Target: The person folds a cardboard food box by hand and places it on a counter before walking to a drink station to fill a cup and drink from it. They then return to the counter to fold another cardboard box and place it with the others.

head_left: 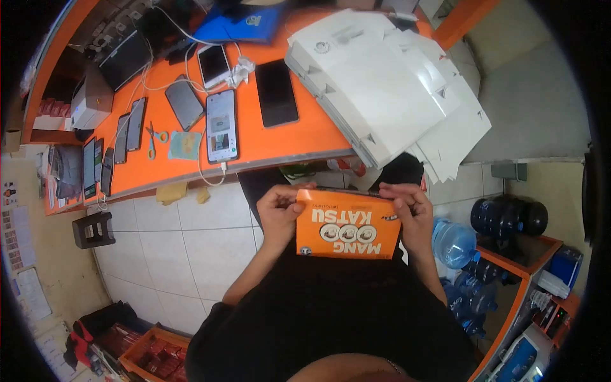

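An orange carton (pixel 347 226) with white print reading MANG KATSU, upside down in view, is held over my lap. My left hand (pixel 281 210) grips its left edge, thumb on the front face. On the other side, my right hand (pixel 410 207) holds the upper right corner, fingers bent over the top edge. Above the carton, a stack of flat white cardboard pieces (pixel 388 83) overhangs the front edge of the orange table (pixel 254 143).
Several phones lie on the table, including a lit one (pixel 221 124) with a cable, near scissors (pixel 154 140). A blue bag (pixel 238 25) is at the back. Large water bottles (pixel 455 244) stand at the right, a dark stool (pixel 93 230) at the left, red packs (pixel 159 360) lower left.
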`<state>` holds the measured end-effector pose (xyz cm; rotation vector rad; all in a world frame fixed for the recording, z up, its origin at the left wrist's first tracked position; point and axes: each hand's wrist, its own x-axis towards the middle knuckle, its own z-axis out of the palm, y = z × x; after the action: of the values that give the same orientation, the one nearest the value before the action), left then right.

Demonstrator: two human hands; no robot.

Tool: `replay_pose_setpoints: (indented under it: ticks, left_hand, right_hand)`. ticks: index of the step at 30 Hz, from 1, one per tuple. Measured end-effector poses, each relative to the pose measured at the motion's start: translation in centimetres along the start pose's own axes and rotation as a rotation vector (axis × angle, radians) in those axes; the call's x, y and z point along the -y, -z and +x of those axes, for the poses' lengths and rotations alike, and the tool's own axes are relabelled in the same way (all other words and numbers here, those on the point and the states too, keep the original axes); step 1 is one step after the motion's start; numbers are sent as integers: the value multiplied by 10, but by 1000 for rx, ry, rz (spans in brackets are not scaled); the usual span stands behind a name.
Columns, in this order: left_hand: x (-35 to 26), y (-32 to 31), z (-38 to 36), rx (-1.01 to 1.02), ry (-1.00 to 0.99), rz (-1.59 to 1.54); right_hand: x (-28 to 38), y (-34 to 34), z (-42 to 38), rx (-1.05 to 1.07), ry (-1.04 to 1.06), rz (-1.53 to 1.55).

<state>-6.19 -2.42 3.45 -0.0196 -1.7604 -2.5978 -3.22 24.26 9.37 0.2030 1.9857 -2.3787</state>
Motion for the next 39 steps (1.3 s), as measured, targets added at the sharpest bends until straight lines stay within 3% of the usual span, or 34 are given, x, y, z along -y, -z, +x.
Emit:
replay_pose_setpoints:
  ticks: [5,9,11,14,21,26,30,32,35,39]
  left_hand:
    - [-14,-1,11,314,26,-127]
    - [-33,-10,13,305,98,-34]
    - [-36,-1,17,391,-34,141]
    - [-50,-1,18,364,-130,284]
    - [-72,0,17,431,-34,352]
    - [-72,1,22,526,-222,442]
    - [-73,-2,16,489,-185,425]
    - [-71,-7,10,331,5,327]
    - [-65,-16,8,186,37,69]
    - [-23,7,2,132,42,-16]
  right_hand:
    - [-6,4,-2,9,39,20]
    - [3,4,1,120,129,-59]
    - [10,4,2,162,134,-85]
    - [11,6,2,214,149,-145]
    - [18,3,1,239,102,-178]
    - [19,6,0,249,94,-190]
    - [19,8,-1,269,120,-198]
    - [17,9,-1,268,119,-198]
    - [23,3,-3,219,62,-162]
    - [9,8,-2,164,32,-148]
